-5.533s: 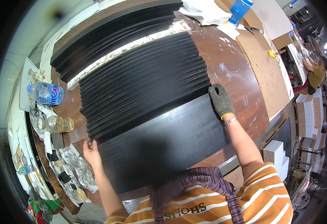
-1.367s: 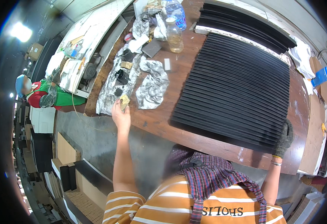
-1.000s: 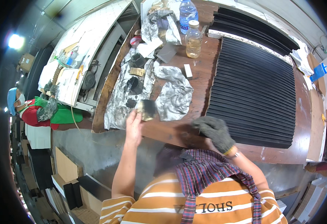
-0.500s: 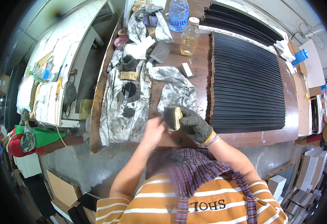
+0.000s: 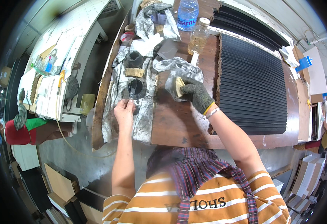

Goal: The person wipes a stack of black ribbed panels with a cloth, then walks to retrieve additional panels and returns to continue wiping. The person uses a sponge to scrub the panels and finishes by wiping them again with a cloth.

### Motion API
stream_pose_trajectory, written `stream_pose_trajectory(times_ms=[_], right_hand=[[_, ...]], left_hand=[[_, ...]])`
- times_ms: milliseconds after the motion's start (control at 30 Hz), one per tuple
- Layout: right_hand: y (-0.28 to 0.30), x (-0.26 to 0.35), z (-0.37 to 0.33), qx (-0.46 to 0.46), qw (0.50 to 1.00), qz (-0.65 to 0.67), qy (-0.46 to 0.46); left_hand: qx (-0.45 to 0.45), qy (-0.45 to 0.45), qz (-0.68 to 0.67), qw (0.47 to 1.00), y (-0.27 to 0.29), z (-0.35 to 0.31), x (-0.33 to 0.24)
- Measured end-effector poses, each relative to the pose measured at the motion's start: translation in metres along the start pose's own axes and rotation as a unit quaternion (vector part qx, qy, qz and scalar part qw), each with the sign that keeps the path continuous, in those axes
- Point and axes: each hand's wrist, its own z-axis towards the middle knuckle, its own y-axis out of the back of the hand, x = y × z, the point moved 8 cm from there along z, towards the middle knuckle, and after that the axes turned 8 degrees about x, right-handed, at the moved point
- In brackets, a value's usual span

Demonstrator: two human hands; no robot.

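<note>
The brown worktop [image 5: 171, 128] takes up the middle of the room, and the person stands at its near edge with both arms stretched over it. To its left is a white-topped bench [image 5: 51, 82], with a co-worker in red and green [image 5: 20, 130] beside it.

On the right half of the worktop lies a broad row of black strips [image 5: 253, 86], packed side by side. A pale bar [image 5: 245, 42] runs along its far side, and beyond that is a second, smaller pile of black strips [image 5: 249, 26].

A long cloth [image 5: 145, 119], smeared grey and black, covers the left end. A crumpled rag [image 5: 171, 66] in the same stained state lies just to the right of it. Farther back stand a clear bottle [image 5: 187, 15] with a blue tint and, touching or close to it, a jar [image 5: 197, 39] of yellowish liquid.

The gloved right hand [image 5: 196, 94] is closed around a pale yellow sponge [image 5: 178, 86] in front of the rag; whether they touch I can't tell. The bare left hand [image 5: 125, 110] is at the near side of an open black pot [image 5: 142, 89] on the cloth, its fingertips pinching a thin handle [image 5: 130, 92] that leans into the pot. Just behind the pot sits a tan block [image 5: 134, 72], with a dark cup [image 5: 135, 59] behind that.
</note>
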Motion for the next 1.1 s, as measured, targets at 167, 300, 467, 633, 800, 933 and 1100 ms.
stream_pose_trajectory(times_ms=[167,300,467,633,800,933,1100], right_hand=[[-0.067,-0.035,-0.024,0.152,0.962,0.219,-0.057],[-0.07,-0.077,-0.026,0.019,0.963,0.232,-0.137],[-0.069,-0.086,-0.016,-0.001,0.972,0.178,-0.153],[-0.075,-0.086,-0.008,0.025,0.94,0.293,-0.17],[-0.083,-0.073,0.007,0.035,0.944,0.299,-0.135],[-0.088,-0.062,0.019,0.023,0.963,0.242,-0.113],[-0.097,-0.058,0.035,0.046,0.952,0.289,-0.091]], left_hand=[[-0.044,-0.086,0.065,0.993,0.016,-0.002,-0.037],[-0.052,-0.182,0.306,0.933,0.019,-0.005,-0.093],[-0.017,-0.27,0.537,0.799,-0.021,-0.001,-0.136],[-0.021,-0.262,0.523,0.811,-0.025,0.001,-0.142],[-0.06,-0.21,0.331,0.918,0.016,0.004,-0.127],[-0.045,-0.101,0.061,0.992,0.033,0.004,-0.098],[-0.009,-0.05,-0.112,0.992,0.012,-0.02,-0.076]])
